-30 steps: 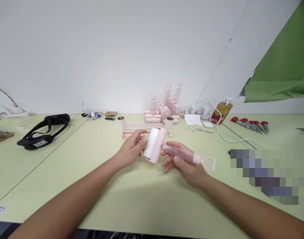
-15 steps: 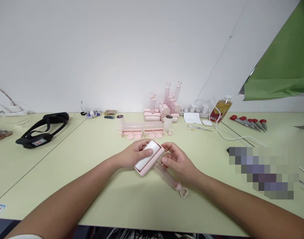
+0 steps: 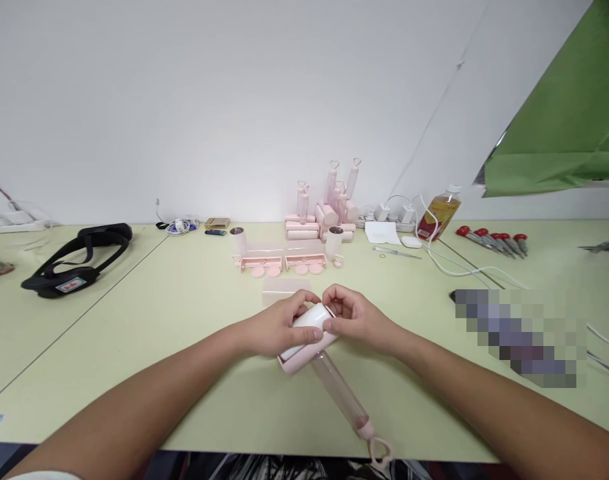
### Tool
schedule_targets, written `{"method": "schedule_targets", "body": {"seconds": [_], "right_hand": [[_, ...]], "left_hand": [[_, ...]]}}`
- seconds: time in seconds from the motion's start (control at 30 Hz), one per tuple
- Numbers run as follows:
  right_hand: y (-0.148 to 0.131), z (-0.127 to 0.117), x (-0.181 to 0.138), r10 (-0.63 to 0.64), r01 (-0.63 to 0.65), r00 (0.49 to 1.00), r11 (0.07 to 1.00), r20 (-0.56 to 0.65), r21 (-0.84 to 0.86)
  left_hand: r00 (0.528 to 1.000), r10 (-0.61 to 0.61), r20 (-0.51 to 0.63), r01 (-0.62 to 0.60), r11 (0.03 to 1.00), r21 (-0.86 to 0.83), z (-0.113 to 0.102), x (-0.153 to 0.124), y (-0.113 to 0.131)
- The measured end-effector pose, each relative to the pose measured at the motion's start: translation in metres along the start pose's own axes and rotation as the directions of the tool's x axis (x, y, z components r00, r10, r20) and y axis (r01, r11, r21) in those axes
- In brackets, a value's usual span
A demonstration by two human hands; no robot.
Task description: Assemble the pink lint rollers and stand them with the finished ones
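Observation:
Held over the table is a pink lint roller (image 3: 304, 353) with a white roll (image 3: 309, 317) in its head. Its clear pink handle (image 3: 342, 392) slants down to the right and ends in a heart-shaped loop (image 3: 380, 452). My left hand (image 3: 279, 325) is wrapped around the head, thumb on the white roll. At the head's right end, my right hand (image 3: 358, 321) pinches the rim between thumb and fingers; its fingertips are partly hidden. Just beyond my hands lies a translucent cover (image 3: 284, 289).
Pink housings (image 3: 262, 265), round caps (image 3: 301, 269) and white rolls (image 3: 334, 245) are lined up ahead. Behind them several lint rollers (image 3: 303, 230) are stacked by the wall. A bottle (image 3: 440, 212), cables (image 3: 454, 275) and red-capped tools (image 3: 494, 242) are at right; a black headset strap (image 3: 79, 263) at left.
My right hand has closed on the roller head's right end. The roller has moved slightly down and right, its handle swinging nearer the table's front edge. The translucent cover now shows beyond my hands.

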State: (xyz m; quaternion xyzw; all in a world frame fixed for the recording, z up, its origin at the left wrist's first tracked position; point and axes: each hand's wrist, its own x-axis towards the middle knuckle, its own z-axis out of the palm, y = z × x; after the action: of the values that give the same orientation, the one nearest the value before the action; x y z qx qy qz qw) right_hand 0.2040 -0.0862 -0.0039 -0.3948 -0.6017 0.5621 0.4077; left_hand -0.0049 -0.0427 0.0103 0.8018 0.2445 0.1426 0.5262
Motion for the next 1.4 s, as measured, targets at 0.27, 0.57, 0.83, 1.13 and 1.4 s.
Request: {"method": "schedule_targets", "body": {"seconds": [0.27, 0.57, 0.83, 1.13, 1.4], "right_hand": [[-0.004, -0.005, 0.005, 0.093, -0.099, 0.989, 0.994, 0.112, 0.043], [-0.003, -0.002, 0.008, 0.114, -0.113, 0.993, 0.991, 0.006, -0.066], [0.009, -0.01, 0.009, 0.012, -0.038, 0.997, 0.946, -0.081, -0.321], [0.003, -0.016, 0.004, -0.244, 0.194, 0.969, 0.866, -0.05, -0.461], [0.006, -0.02, 0.005, -0.206, 0.162, 0.976, 0.894, -0.063, -0.417]], "left_hand": [[0.996, 0.046, 0.082, -0.054, 0.994, 0.092, -0.001, -0.001, 0.005], [0.998, -0.018, 0.054, 0.012, 0.993, 0.115, -0.003, 0.001, 0.006], [0.963, -0.047, -0.266, 0.062, 0.997, 0.047, 0.002, 0.004, -0.005], [0.944, 0.161, -0.289, -0.152, 0.987, 0.054, -0.006, 0.004, 0.001], [0.914, 0.044, -0.404, 0.006, 0.993, 0.121, -0.012, 0.005, -0.004]]}}
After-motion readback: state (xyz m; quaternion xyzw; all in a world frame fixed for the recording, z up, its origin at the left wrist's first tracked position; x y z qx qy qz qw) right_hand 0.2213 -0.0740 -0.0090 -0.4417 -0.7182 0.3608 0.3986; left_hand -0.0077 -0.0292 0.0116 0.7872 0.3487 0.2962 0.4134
